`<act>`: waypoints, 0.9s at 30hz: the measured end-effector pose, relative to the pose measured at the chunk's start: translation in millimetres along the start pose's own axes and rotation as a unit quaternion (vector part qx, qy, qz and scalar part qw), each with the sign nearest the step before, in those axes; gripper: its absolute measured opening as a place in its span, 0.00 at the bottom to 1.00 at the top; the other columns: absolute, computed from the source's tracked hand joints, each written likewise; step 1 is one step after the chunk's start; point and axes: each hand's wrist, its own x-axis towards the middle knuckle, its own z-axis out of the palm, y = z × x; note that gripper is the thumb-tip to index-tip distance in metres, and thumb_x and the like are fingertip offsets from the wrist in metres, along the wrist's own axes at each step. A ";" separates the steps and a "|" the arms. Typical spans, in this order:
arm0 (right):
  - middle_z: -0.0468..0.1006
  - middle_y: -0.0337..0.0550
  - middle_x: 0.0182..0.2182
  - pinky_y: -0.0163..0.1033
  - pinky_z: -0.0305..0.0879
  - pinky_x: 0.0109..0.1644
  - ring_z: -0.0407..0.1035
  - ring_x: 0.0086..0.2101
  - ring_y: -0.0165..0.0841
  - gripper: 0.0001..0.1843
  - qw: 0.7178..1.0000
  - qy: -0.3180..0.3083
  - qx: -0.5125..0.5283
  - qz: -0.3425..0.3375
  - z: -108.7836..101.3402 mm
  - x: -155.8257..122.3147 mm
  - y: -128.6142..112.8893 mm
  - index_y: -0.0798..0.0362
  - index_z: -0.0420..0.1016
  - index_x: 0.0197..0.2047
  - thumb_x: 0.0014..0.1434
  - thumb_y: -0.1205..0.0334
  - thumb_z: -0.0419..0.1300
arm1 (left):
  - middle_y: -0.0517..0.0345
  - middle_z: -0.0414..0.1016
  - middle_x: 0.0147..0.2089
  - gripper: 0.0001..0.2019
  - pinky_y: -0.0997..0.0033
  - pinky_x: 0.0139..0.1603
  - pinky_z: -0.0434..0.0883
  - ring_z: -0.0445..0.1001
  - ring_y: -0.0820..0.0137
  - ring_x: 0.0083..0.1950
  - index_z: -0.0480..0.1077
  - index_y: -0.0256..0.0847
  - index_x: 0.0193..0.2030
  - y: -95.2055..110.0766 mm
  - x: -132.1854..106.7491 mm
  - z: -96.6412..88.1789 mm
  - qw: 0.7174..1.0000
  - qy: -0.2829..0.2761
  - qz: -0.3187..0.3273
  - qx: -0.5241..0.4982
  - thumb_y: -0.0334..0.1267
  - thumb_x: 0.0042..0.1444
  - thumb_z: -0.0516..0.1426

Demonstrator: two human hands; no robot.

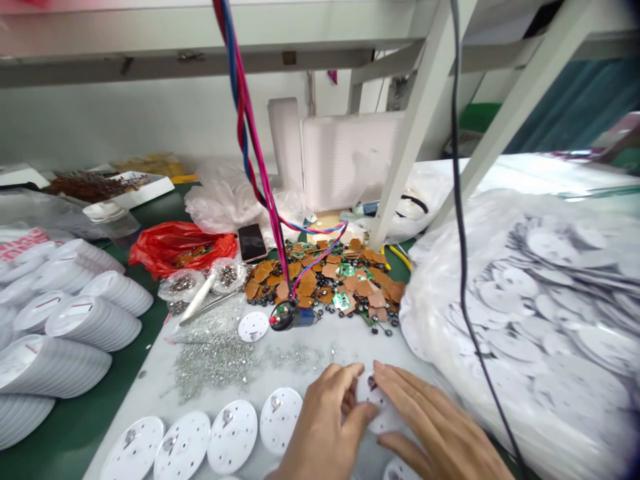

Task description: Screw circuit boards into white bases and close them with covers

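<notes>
Two hands, left (pixel 325 430) and right (pixel 433 420), spread around a white disc (pixel 373 393); red lettering (pixel 23 241) is unreadable.

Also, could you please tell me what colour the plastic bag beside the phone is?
The bag is red, best seen in the head view.

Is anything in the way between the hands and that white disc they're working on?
Nothing visible stands in the way: the left hand and right hand are already at the white perforated disc, partly covering it. The nearest other disc lies off to the left of the left hand, not between them.
</notes>
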 end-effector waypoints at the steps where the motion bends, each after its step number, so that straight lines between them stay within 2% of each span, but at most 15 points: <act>1: 0.79 0.50 0.56 0.39 0.77 0.51 0.78 0.51 0.40 0.25 0.999 0.008 0.026 0.034 0.1 1.4 -0.9 0.51 0.63 0.68 0.70 0.57 0.56 | 0.54 0.74 0.41 0.15 0.63 0.46 0.70 0.73 0.63 0.42 0.75 0.40 0.54 2.4 -0.7 -1.7 1.000 0.003 0.009 -0.010 0.35 0.62 0.56; 3: 0.82 0.47 0.52 0.34 0.78 0.47 0.81 0.45 0.36 0.22 0.987 0.001 0.103 0.124 0.8 4.9 -1.5 0.49 0.68 0.64 0.69 0.56 0.58 | 0.54 0.73 0.41 0.11 0.67 0.44 0.68 0.72 0.65 0.41 0.76 0.40 0.49 4.4 -3.1 -3.4 0.999 0.010 0.029 -0.033 0.35 0.63 0.55; 5: 0.84 0.41 0.42 0.31 0.77 0.40 0.80 0.37 0.33 0.11 0.959 -0.043 0.194 0.201 1.3 9.6 -2.0 0.48 0.75 0.52 0.69 0.56 0.57 | 0.54 0.73 0.41 0.09 0.69 0.42 0.67 0.72 0.66 0.40 0.75 0.39 0.46 4.1 -6.0 -3.6 0.997 0.018 0.047 -0.053 0.36 0.63 0.55; 6: 0.83 0.39 0.36 0.31 0.75 0.37 0.79 0.34 0.32 0.09 0.946 -0.061 0.229 0.222 1.3 12.1 -2.8 0.48 0.76 0.45 0.70 0.56 0.56 | 0.55 0.73 0.40 0.09 0.69 0.41 0.66 0.71 0.67 0.39 0.75 0.39 0.44 3.6 -7.3 -3.4 0.997 0.020 0.054 -0.057 0.38 0.64 0.56; 7: 0.81 0.38 0.32 0.32 0.74 0.36 0.77 0.32 0.32 0.11 0.936 -0.072 0.253 0.234 1.3 14.2 -4.2 0.48 0.76 0.39 0.70 0.55 0.55 | 0.55 0.72 0.38 0.09 0.70 0.39 0.65 0.71 0.67 0.38 0.75 0.39 0.42 3.2 -8.4 -3.0 0.996 0.023 0.058 -0.056 0.40 0.64 0.56; 9: 0.78 0.37 0.28 0.33 0.71 0.34 0.74 0.30 0.32 0.14 0.926 -0.082 0.275 0.247 2.1 16.2 -8.6 0.49 0.74 0.34 0.70 0.53 0.55 | 0.57 0.71 0.35 0.11 0.71 0.36 0.63 0.69 0.68 0.36 0.73 0.39 0.37 2.6 -10.0 -1.6 0.997 0.039 0.055 -0.044 0.43 0.65 0.55; 11: 0.78 0.36 0.29 0.32 0.71 0.34 0.74 0.29 0.31 0.13 0.919 -0.079 0.285 0.259 5.3 14.1 -14.0 0.48 0.75 0.36 0.70 0.53 0.55 | 0.58 0.69 0.33 0.13 0.71 0.35 0.62 0.68 0.69 0.34 0.70 0.40 0.32 1.7 -11.0 1.5 0.996 0.071 0.047 -0.023 0.43 0.65 0.55; 13: 0.81 0.37 0.34 0.32 0.73 0.36 0.76 0.33 0.33 0.07 0.920 -0.059 0.285 0.263 11.6 8.6 -18.9 0.47 0.77 0.43 0.67 0.56 0.58 | 0.59 0.69 0.32 0.13 0.70 0.35 0.61 0.68 0.69 0.33 0.67 0.41 0.30 -0.1 -11.5 6.8 0.994 0.104 0.039 -0.014 0.43 0.66 0.54; 16: 0.83 0.40 0.40 0.33 0.76 0.37 0.77 0.32 0.34 0.18 0.936 -0.004 0.250 0.250 23.2 -0.7 -23.8 0.46 0.75 0.54 0.60 0.61 0.64 | 0.58 0.71 0.32 0.13 0.70 0.35 0.63 0.69 0.68 0.33 0.65 0.42 0.31 -2.4 -10.5 16.9 0.990 0.139 0.024 -0.019 0.43 0.66 0.52; 18: 0.83 0.39 0.38 0.32 0.75 0.33 0.75 0.26 0.32 0.19 0.940 0.013 0.225 0.258 27.3 -4.9 -23.9 0.46 0.75 0.54 0.59 0.63 0.64 | 0.58 0.72 0.32 0.12 0.70 0.36 0.65 0.70 0.68 0.34 0.65 0.42 0.32 -1.6 -8.5 21.5 0.989 0.144 0.014 -0.027 0.42 0.66 0.52; 20: 0.83 0.39 0.36 0.33 0.75 0.31 0.74 0.24 0.31 0.17 0.934 -0.009 0.223 0.278 26.1 -7.6 -19.9 0.47 0.77 0.53 0.60 0.62 0.63 | 0.58 0.74 0.33 0.11 0.71 0.35 0.66 0.71 0.68 0.34 0.67 0.41 0.32 0.7 -6.2 21.1 0.992 0.119 0.003 -0.030 0.42 0.66 0.54; 22: 0.84 0.40 0.38 0.34 0.77 0.35 0.77 0.30 0.34 0.18 0.926 -0.040 0.235 0.293 21.1 -9.7 -11.3 0.47 0.78 0.55 0.61 0.60 0.63 | 0.57 0.76 0.35 0.11 0.70 0.37 0.69 0.74 0.67 0.36 0.71 0.41 0.36 1.3 -4.9 15.1 0.997 0.073 0.017 -0.001 0.42 0.67 0.54; 24: 0.84 0.44 0.41 0.37 0.78 0.42 0.80 0.38 0.38 0.19 0.924 -0.054 0.230 0.301 15.4 -11.6 0.2 0.48 0.78 0.56 0.63 0.57 0.62 | 0.55 0.79 0.42 0.10 0.65 0.45 0.72 0.76 0.63 0.43 0.75 0.41 0.45 -3.9 -5.7 5.6 0.994 0.035 0.073 0.073 0.40 0.69 0.53; 27: 0.84 0.46 0.41 0.42 0.78 0.45 0.80 0.41 0.41 0.16 0.938 -0.056 0.176 0.295 12.5 -13.5 14.2 0.48 0.81 0.53 0.65 0.56 0.59 | 0.50 0.78 0.57 0.17 0.49 0.62 0.67 0.72 0.55 0.60 0.70 0.42 0.60 -24.9 -11.5 -7.5 0.960 0.018 0.178 0.218 0.34 0.67 0.52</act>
